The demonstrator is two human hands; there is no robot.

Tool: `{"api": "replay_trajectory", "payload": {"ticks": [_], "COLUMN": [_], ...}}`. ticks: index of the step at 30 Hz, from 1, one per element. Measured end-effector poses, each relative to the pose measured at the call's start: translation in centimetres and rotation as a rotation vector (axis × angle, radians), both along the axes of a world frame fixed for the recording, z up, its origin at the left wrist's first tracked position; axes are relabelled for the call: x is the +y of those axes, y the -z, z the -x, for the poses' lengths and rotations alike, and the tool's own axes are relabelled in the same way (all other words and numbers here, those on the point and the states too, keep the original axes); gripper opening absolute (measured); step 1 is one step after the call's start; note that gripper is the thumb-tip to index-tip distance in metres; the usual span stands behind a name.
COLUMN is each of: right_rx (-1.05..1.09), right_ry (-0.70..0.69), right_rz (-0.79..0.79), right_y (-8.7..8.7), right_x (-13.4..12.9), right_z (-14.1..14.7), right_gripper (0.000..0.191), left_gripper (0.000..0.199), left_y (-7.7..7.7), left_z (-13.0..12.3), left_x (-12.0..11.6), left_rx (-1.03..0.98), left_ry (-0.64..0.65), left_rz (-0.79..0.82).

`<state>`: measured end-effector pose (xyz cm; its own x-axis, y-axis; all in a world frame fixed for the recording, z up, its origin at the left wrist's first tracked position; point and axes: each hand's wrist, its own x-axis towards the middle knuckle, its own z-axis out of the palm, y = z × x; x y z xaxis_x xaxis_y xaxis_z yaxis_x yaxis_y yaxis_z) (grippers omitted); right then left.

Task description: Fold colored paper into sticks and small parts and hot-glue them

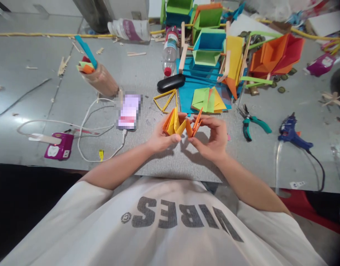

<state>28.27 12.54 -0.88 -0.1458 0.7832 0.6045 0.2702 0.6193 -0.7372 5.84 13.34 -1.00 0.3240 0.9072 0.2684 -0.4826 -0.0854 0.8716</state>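
Observation:
My left hand [163,138] is closed around a folded piece of yellow and orange paper [174,123], its pleats standing upward. Between the thumb and fingers of my right hand [213,136] is a folded orange paper piece [196,125]. The two pieces meet or nearly meet between my hands; whether they are joined I cannot tell. Just beyond lie a yellow triangular paper frame [166,100] and a small stack of green and yellow folded papers [208,99] on a blue sheet [185,99].
Pliers [253,122] and a blue glue gun [293,133] lie to the right. On the left are a phone [129,111] with a white cable, a purple power adapter [59,146] and a paper-filled tube [102,79]. Colourful paper boxes [208,40], a bottle [170,51] and a black case [170,83] stand behind.

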Motion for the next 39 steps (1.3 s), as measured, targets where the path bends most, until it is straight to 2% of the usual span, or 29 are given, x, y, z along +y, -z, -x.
{"api": "replay_trajectory", "payload": {"ticks": [6,18,25,31,39], "right_rx": [-0.008,-0.028,-0.083,-0.092,-0.097], "right_ry": [0.024,0.029,0.043,0.063,0.084], "right_rz": [-0.004,-0.103,-0.119,-0.143,-0.181], "right_y": [-0.1,-0.6,-0.7,-0.7,-0.3], "right_x": [-0.3,-0.6,-0.9,-1.0,-1.2], "right_z": [0.6,1.4,1.5,1.8,1.9], "right_gripper": [0.067,0.064,0.063,0.061,0.064], "left_gripper": [0.077,0.081,0.087,0.084,0.086], "left_y": [-0.5,0.3,0.2,0.5,0.7], "left_z": [-0.5,-0.8,-1.2,-1.3,-1.3], "left_x": [-0.4,-0.4,-0.7,-0.7,-0.5], "left_rx": [-0.004,0.032,0.070,0.055,0.049], "left_ry": [-0.033,-0.033,-0.053,-0.049,-0.020], "left_rz": [0.076,-0.021,0.030,0.050,-0.013]}}
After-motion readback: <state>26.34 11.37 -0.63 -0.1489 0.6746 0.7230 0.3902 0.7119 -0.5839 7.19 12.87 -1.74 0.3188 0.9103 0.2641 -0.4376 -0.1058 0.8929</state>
